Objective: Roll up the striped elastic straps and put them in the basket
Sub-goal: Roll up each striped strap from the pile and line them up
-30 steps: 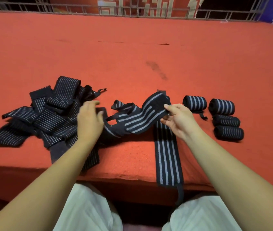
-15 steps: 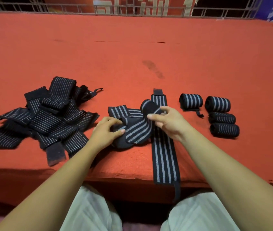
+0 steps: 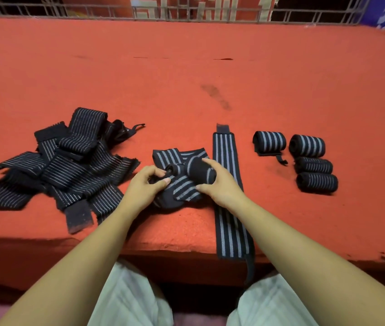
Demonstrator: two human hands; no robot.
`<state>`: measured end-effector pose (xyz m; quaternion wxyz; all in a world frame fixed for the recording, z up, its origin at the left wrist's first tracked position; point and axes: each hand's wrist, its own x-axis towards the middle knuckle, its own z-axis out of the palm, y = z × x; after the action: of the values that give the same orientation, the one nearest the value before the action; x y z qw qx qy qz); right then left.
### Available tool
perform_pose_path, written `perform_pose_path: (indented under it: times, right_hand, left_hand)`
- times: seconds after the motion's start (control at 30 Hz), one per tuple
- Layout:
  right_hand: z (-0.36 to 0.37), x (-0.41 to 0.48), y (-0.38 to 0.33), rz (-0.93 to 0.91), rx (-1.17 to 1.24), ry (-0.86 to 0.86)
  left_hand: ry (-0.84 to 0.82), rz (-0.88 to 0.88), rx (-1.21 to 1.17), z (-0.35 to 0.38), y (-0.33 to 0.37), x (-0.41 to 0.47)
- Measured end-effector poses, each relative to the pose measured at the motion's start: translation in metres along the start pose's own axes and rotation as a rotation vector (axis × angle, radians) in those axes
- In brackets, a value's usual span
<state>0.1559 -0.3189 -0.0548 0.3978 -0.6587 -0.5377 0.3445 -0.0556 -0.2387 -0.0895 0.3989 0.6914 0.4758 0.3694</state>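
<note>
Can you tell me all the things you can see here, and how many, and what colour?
rolled straps: four, black with grey stripes, right side of the table
flat strap: one, black with grey stripes, centre, its end hanging over the near edge
strap being rolled: one, black with grey stripes, in the hands
heap of loose straps: count unclear, black with thin pale stripes, left
table: one, red cloth cover
railing: one, grey metal, behind the table
left hand: on the strap
right hand: on the roll

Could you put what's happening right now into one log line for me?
left hand: pinching strap end | right hand: gripping half-rolled strap | four finished rolls: right | basket: unseen
</note>
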Motion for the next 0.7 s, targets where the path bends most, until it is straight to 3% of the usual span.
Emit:
perform_pose_path:
  times: [0.1, 0.27, 0.53, 0.7]
  right_hand:
    - [-0.006, 0.004, -0.007, -0.003, 0.328, 0.058]
    - [-0.018, 0.011, -0.024, -0.106, 0.400, 0.076]
    - [-0.015, 0.013, -0.026, 0.043, 0.679, 0.174]
    - [-0.052, 0.016, -0.029, -0.023, 0.723, 0.264]
  left_hand:
    - [0.107, -0.036, 0.044, 0.000, 0.004, 0.004]
    - [0.192, -0.120, -0.053, 0.007, 0.019, 0.009]
    - [0.268, -0.318, -0.185, 0.005, 0.024, 0.022]
    - [0.546, -0.433, -0.156, -0.028, 0.001, 0.026]
